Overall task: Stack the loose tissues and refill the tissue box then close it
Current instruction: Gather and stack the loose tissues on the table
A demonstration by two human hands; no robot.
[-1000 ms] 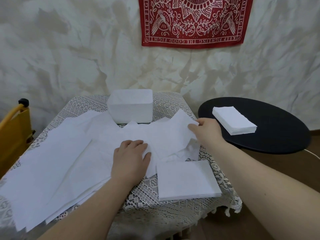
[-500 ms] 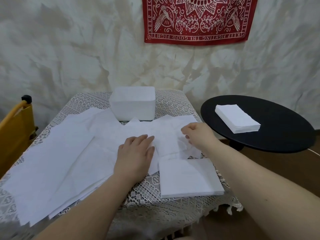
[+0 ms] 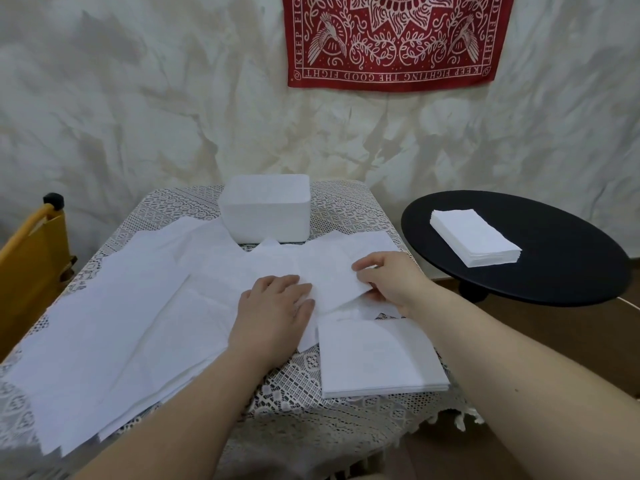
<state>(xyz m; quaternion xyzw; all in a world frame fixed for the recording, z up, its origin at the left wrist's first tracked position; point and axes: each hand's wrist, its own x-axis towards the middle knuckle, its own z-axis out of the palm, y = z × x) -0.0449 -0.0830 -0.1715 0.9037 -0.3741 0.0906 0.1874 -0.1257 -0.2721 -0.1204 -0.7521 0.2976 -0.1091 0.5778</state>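
Several loose white tissues point(image 3: 114, 317) lie spread over the lace-covered table point(image 3: 349, 206). A white tissue box point(image 3: 265, 207) stands at the table's far side. My left hand point(image 3: 273, 306) rests flat on the tissues near the middle. My right hand point(image 3: 391, 280) pinches the edge of one tissue point(image 3: 334, 289) that is folded over toward the left hand. A neat stack of folded tissues point(image 3: 381, 355) lies at the table's front right corner. A second stack point(image 3: 474, 241) sits on the black round table.
A black round side table point(image 3: 554, 271) stands to the right, lower than the lace table. A yellow chair frame point(image 3: 31, 258) is at the left edge. A red patterned cloth point(image 3: 394, 39) hangs on the wall behind.
My right hand has pulled the tissue's right edge leftward and toward me, folding it over. The left hand stayed pressing on the tissues.
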